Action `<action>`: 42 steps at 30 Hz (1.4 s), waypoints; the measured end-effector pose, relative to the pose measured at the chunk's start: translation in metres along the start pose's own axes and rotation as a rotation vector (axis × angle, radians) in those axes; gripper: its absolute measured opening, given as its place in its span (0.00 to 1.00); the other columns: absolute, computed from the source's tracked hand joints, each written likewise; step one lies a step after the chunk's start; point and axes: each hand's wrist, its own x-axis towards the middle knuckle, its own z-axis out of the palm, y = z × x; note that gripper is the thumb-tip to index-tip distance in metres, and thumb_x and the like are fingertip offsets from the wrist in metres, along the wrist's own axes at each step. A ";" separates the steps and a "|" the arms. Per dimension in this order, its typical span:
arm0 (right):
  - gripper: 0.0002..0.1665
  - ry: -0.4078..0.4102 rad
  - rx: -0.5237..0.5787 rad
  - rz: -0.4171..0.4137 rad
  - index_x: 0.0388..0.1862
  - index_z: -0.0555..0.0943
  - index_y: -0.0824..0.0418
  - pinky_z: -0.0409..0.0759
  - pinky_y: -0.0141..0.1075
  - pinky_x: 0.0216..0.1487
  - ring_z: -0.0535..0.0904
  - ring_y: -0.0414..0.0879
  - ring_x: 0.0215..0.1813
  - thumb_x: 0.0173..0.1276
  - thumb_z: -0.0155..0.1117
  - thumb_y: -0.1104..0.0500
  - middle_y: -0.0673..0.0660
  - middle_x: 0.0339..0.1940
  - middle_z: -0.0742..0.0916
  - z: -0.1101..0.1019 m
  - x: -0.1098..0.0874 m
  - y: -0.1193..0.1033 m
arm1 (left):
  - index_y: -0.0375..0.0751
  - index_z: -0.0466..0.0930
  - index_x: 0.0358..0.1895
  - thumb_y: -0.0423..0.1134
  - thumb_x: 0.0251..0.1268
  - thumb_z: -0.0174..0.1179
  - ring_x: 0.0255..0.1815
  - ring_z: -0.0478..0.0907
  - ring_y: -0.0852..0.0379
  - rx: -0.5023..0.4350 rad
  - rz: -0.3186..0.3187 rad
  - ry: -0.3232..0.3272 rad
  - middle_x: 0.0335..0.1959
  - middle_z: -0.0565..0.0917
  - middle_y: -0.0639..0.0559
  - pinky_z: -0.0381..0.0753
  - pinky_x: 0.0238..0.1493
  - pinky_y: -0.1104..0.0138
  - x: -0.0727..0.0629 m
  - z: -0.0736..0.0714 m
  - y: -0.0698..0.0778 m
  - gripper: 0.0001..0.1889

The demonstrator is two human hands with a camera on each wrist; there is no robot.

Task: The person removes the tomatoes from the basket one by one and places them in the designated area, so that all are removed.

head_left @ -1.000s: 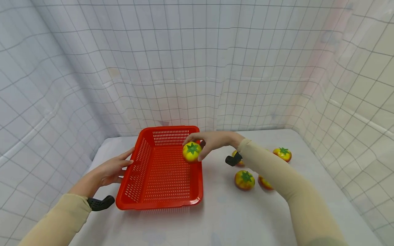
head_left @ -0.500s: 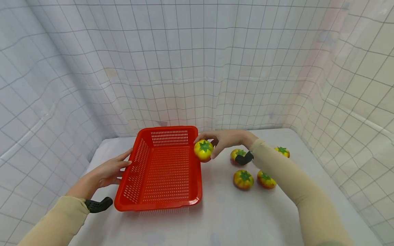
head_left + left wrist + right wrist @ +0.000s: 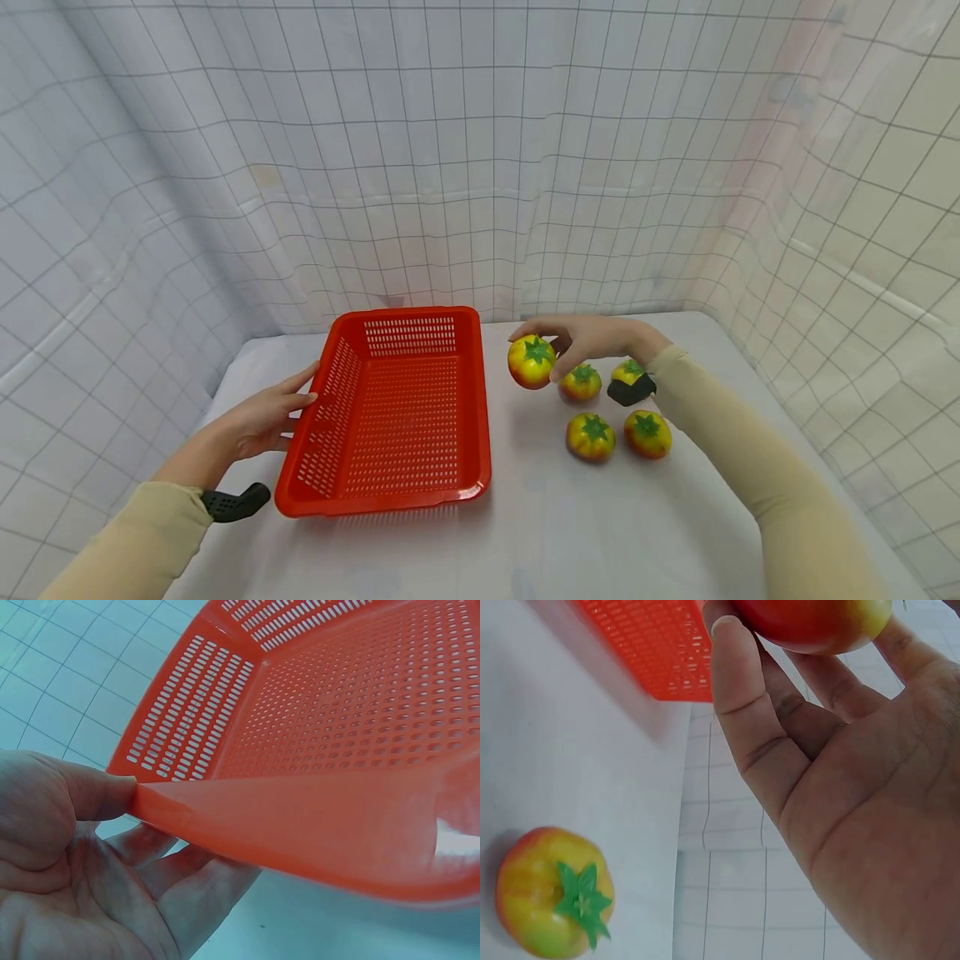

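My left hand point(image 3: 258, 421) pinches the left rim of a red plastic basket point(image 3: 483, 417). In the left wrist view, the thumb point(image 3: 105, 796) lies over the rim of the basket point(image 3: 300, 825) and the other fingers are underneath. My right hand point(image 3: 596, 337) holds a yellow-red tomato point(image 3: 531, 362) with a green star-shaped leaf top, raised above the table to the right of the basket. From the right wrist, that tomato point(image 3: 817, 622) shows its red side between thumb and fingers. Just below and right of this hand sits another tomato point(image 3: 581, 382).
More tomatoes rest on the white table point(image 3: 540, 525): one tomato point(image 3: 590, 437) at the front, another tomato point(image 3: 648, 434) beside it, and a third tomato point(image 3: 627, 372) partly behind my black wrist strap point(image 3: 632, 389). Gridded white curtain point(image 3: 465, 167) encloses the table's back and sides.
My right hand has carried the tomato rightward, from over the basket's right rim to beyond it. My left hand keeps its grip on the basket.
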 end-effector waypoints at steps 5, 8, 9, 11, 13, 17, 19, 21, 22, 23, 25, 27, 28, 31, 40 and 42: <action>0.42 0.050 0.014 0.059 0.73 0.71 0.34 0.72 0.51 0.68 0.68 0.51 0.72 0.62 0.76 0.51 0.42 0.73 0.73 -0.003 -0.020 0.008 | 0.61 0.28 0.83 0.45 0.85 0.46 0.56 0.81 0.41 0.005 -0.002 0.001 0.73 0.64 0.30 0.83 0.53 0.43 -0.001 0.000 0.001 0.39; 0.42 0.074 0.023 0.079 0.73 0.71 0.35 0.71 0.53 0.69 0.68 0.52 0.72 0.62 0.76 0.52 0.43 0.73 0.72 -0.006 -0.032 0.013 | 0.62 0.28 0.83 0.45 0.85 0.46 0.56 0.82 0.41 0.003 -0.004 0.002 0.73 0.64 0.31 0.83 0.53 0.43 -0.001 0.000 0.001 0.39; 0.42 0.081 0.028 0.084 0.74 0.71 0.35 0.70 0.53 0.69 0.67 0.52 0.73 0.62 0.76 0.52 0.43 0.73 0.72 -0.006 -0.035 0.015 | 0.62 0.28 0.83 0.45 0.84 0.46 0.56 0.82 0.41 0.003 -0.004 0.002 0.73 0.65 0.31 0.83 0.53 0.43 -0.001 0.000 0.001 0.39; 0.42 0.095 0.038 0.093 0.74 0.70 0.37 0.69 0.53 0.70 0.66 0.53 0.74 0.62 0.76 0.52 0.44 0.74 0.71 -0.008 -0.043 0.017 | 0.61 0.28 0.83 0.45 0.84 0.46 0.55 0.82 0.41 0.002 -0.005 0.002 0.72 0.65 0.31 0.83 0.53 0.43 -0.001 0.000 0.001 0.39; 0.44 0.113 0.045 0.107 0.75 0.70 0.39 0.68 0.55 0.71 0.65 0.53 0.74 0.62 0.77 0.51 0.44 0.75 0.71 -0.009 -0.050 0.021 | 0.61 0.28 0.83 0.45 0.85 0.46 0.55 0.82 0.41 0.002 -0.006 0.001 0.72 0.66 0.31 0.83 0.53 0.44 -0.001 0.001 0.001 0.39; 0.44 0.160 0.050 0.141 0.75 0.70 0.37 0.64 0.58 0.73 0.65 0.56 0.75 0.61 0.77 0.51 0.43 0.75 0.70 -0.009 -0.066 0.026 | 0.60 0.28 0.83 0.44 0.85 0.45 0.54 0.82 0.42 0.006 -0.008 -0.008 0.70 0.67 0.30 0.84 0.52 0.45 -0.001 0.001 0.003 0.38; 0.43 0.178 0.057 0.145 0.74 0.70 0.36 0.62 0.60 0.74 0.64 0.57 0.76 0.61 0.77 0.51 0.43 0.75 0.71 -0.009 -0.073 0.029 | 0.59 0.28 0.83 0.43 0.85 0.44 0.53 0.82 0.42 0.006 -0.005 -0.017 0.69 0.68 0.30 0.84 0.52 0.45 -0.002 0.001 0.004 0.38; 0.42 0.189 0.072 0.144 0.73 0.70 0.36 0.59 0.62 0.75 0.61 0.58 0.77 0.62 0.76 0.52 0.44 0.74 0.72 -0.009 -0.079 0.032 | 0.59 0.29 0.83 0.43 0.85 0.44 0.53 0.82 0.42 0.003 -0.003 -0.028 0.69 0.68 0.30 0.85 0.51 0.45 -0.002 0.000 0.005 0.38; 0.42 0.193 0.076 0.148 0.73 0.70 0.35 0.58 0.62 0.75 0.60 0.58 0.78 0.62 0.76 0.53 0.44 0.74 0.73 -0.008 -0.082 0.033 | 0.59 0.29 0.83 0.43 0.85 0.44 0.53 0.82 0.42 0.002 -0.003 -0.030 0.69 0.68 0.30 0.85 0.51 0.45 -0.002 0.000 0.005 0.38; 0.41 0.197 0.079 0.152 0.73 0.70 0.36 0.57 0.62 0.75 0.60 0.58 0.78 0.62 0.76 0.53 0.45 0.73 0.73 -0.008 -0.084 0.035 | 0.59 0.29 0.83 0.43 0.85 0.44 0.53 0.82 0.42 0.003 -0.003 -0.030 0.69 0.68 0.30 0.85 0.51 0.45 -0.002 0.000 0.004 0.38; 0.41 0.200 0.090 0.165 0.73 0.70 0.36 0.57 0.62 0.75 0.60 0.58 0.78 0.62 0.76 0.53 0.45 0.73 0.74 -0.007 -0.088 0.038 | 0.59 0.29 0.83 0.43 0.85 0.44 0.53 0.82 0.42 0.000 -0.006 -0.028 0.69 0.68 0.30 0.85 0.51 0.45 -0.002 0.000 0.005 0.38; 0.41 0.206 0.091 0.185 0.73 0.70 0.36 0.58 0.61 0.75 0.61 0.58 0.77 0.63 0.76 0.52 0.46 0.73 0.74 -0.006 -0.091 0.040 | 0.59 0.29 0.83 0.43 0.85 0.45 0.53 0.82 0.42 0.000 -0.012 -0.023 0.68 0.68 0.30 0.85 0.51 0.45 -0.002 0.001 0.004 0.38; 0.41 0.208 0.092 0.196 0.73 0.70 0.35 0.60 0.60 0.75 0.62 0.57 0.76 0.62 0.76 0.52 0.46 0.73 0.74 -0.006 -0.092 0.041 | 0.59 0.29 0.83 0.43 0.85 0.44 0.53 0.82 0.42 0.001 -0.014 -0.021 0.68 0.68 0.30 0.85 0.51 0.45 -0.002 0.001 0.005 0.38; 0.41 0.213 0.091 0.210 0.72 0.71 0.35 0.63 0.59 0.73 0.64 0.56 0.75 0.62 0.75 0.52 0.47 0.73 0.73 -0.005 -0.096 0.044 | 0.59 0.29 0.83 0.43 0.85 0.44 0.53 0.82 0.42 0.002 -0.017 -0.017 0.68 0.69 0.30 0.85 0.51 0.46 -0.002 0.001 0.004 0.38; 0.38 0.251 0.069 0.216 0.71 0.72 0.38 0.62 0.60 0.73 0.63 0.58 0.76 0.63 0.75 0.52 0.49 0.72 0.73 -0.003 -0.113 0.056 | 0.59 0.28 0.83 0.43 0.85 0.44 0.53 0.83 0.42 0.008 -0.009 -0.020 0.68 0.69 0.30 0.85 0.51 0.45 -0.003 0.001 0.004 0.38; 0.38 0.251 0.073 0.204 0.72 0.72 0.40 0.59 0.63 0.74 0.61 0.59 0.77 0.63 0.74 0.52 0.50 0.72 0.74 -0.002 -0.117 0.060 | 0.59 0.28 0.83 0.43 0.85 0.44 0.53 0.83 0.42 0.006 -0.008 -0.020 0.68 0.69 0.30 0.85 0.51 0.45 -0.003 0.001 0.004 0.38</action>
